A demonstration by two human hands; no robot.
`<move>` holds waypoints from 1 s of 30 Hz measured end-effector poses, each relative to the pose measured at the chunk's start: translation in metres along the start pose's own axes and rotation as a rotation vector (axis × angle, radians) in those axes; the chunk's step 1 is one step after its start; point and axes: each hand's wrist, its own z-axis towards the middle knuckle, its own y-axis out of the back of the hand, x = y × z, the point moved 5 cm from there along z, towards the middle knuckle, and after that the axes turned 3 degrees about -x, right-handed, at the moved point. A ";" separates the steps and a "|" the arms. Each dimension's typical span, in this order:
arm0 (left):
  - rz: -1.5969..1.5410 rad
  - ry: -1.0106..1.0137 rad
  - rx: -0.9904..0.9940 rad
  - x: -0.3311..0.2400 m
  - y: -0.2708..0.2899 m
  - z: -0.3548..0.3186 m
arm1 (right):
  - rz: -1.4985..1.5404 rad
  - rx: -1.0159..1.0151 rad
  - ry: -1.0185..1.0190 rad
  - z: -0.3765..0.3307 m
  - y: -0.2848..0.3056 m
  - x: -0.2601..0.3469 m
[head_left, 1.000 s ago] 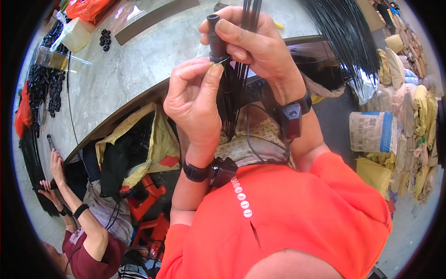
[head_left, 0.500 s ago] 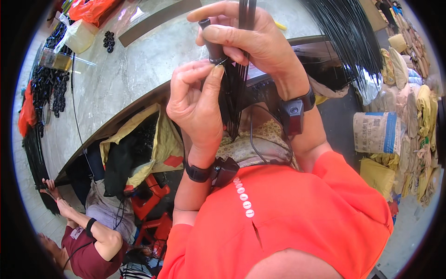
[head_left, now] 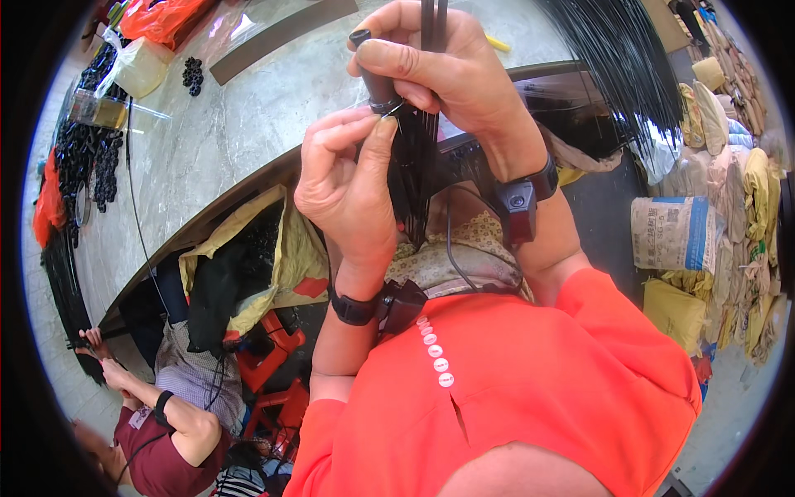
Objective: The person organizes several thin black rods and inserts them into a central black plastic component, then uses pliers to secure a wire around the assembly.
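My right hand [head_left: 464, 79] is closed around a black tapered handle-like piece [head_left: 381, 87], with its narrow knobbed end up. Thin black rods [head_left: 433, 25] also pass through this hand and stick up between its fingers. My left hand [head_left: 352, 195] pinches with thumb and forefinger at the wide lower end of the tapered piece, where a thin shiny line shows. A bundle of black strands [head_left: 411, 178] hangs below both hands towards my lap. Exactly how the strands meet the tapered piece is hidden by my fingers.
A grey table [head_left: 240, 124] bears a dark flat bar [head_left: 281, 37] and a small black cluster [head_left: 192, 76]. More black rods [head_left: 621, 66] overhang at the far right. An open yellowish sack [head_left: 286, 248] stands below the table edge. A co-worker [head_left: 178, 431] sits at lower left.
The tapered piece and my right hand have shifted slightly left, and the piece leans a little more. My left hand keeps its pinch almost in place.
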 end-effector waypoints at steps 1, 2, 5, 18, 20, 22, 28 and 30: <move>-0.004 0.006 -0.005 0.000 0.000 0.000 | 0.003 0.010 0.006 0.000 0.000 0.000; -0.008 0.012 -0.009 0.000 0.001 0.000 | 0.007 0.020 0.011 0.000 -0.001 0.000; -0.005 0.027 -0.012 0.001 0.003 0.001 | 0.026 0.055 0.010 0.001 -0.001 -0.001; -0.092 0.205 0.003 -0.001 0.007 0.012 | 0.127 0.110 -0.006 0.007 -0.004 -0.007; -0.093 0.198 0.010 -0.002 0.009 0.013 | 0.076 0.086 -0.025 0.006 -0.007 -0.004; -0.092 0.186 0.018 -0.003 0.010 0.015 | 0.026 0.062 -0.030 0.004 -0.012 -0.001; -0.087 0.209 0.084 -0.001 0.019 0.019 | 0.067 0.033 -0.014 -0.001 -0.016 -0.001; -0.125 0.261 0.106 -0.001 0.019 0.021 | 0.095 0.044 -0.012 0.000 -0.016 -0.004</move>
